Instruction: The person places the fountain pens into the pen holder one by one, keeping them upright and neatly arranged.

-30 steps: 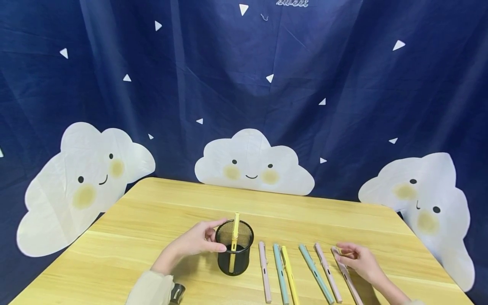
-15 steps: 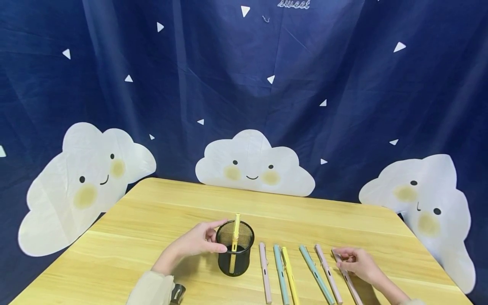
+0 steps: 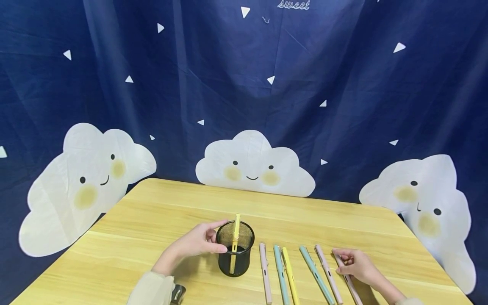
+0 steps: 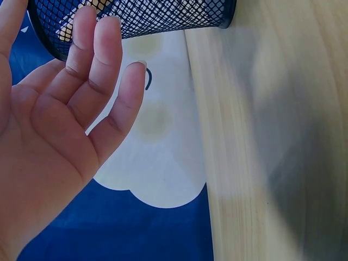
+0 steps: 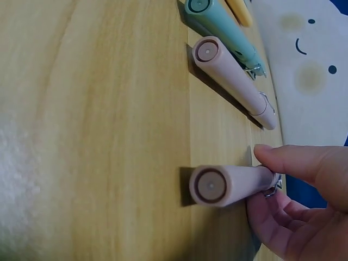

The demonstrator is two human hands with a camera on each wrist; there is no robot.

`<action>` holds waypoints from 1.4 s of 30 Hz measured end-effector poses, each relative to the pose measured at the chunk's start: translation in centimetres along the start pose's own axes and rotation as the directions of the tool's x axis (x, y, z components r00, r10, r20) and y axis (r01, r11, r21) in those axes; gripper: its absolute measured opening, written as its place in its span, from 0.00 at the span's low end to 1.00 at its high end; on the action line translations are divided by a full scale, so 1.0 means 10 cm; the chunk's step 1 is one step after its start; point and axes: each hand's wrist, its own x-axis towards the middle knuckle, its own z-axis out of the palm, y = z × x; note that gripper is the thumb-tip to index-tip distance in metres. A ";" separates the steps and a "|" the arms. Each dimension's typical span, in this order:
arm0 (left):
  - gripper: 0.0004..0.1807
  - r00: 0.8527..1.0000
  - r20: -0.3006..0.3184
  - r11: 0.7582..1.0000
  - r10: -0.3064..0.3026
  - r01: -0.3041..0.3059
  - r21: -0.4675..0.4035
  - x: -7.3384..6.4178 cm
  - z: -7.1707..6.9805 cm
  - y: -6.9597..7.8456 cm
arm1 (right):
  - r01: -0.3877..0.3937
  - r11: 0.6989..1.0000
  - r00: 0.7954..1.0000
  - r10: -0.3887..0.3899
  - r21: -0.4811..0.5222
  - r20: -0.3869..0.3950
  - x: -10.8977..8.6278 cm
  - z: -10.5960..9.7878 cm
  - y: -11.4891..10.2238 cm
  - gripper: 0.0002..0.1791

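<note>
My left hand holds a black mesh pen cup at its left side, thumb and index finger spread around the rim. Inside the cup a yellow pen stands upright, slightly leaning. My right hand pinches the clip end of a pink pen, the rightmost in the row. In the right wrist view that pen lies on the table, with the thumb on one side and the fingers on the other. The left wrist view shows the left hand's other fingers loosely bent beside the mesh.
Between cup and right hand lie a pink pen, a teal pen, a yellow pen, another teal pen and another pink pen. A blue cloud-printed curtain hangs behind the wooden table.
My right hand has moved slightly down onto the rightmost pink pen and its fingers have closed around the clip end. The left hand and pen cup stay in place.
</note>
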 end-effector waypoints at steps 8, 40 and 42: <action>0.42 1.000 0.000 1.000 0.013 -0.013 -0.011 0.00 0.01 -0.01 | -0.034 0.999 0.999 0.033 -0.026 -0.029 -0.01 0.02 -0.01 0.28; 0.42 1.000 -0.011 1.000 -0.002 0.002 0.031 0.01 0.00 -0.01 | -0.148 0.989 0.977 0.150 0.028 -0.153 0.04 0.01 -0.19 0.26; 0.42 1.000 -0.010 1.000 0.002 -0.002 0.025 0.01 0.00 -0.02 | -0.139 0.989 0.979 0.143 0.041 -0.143 0.03 0.00 -0.21 0.27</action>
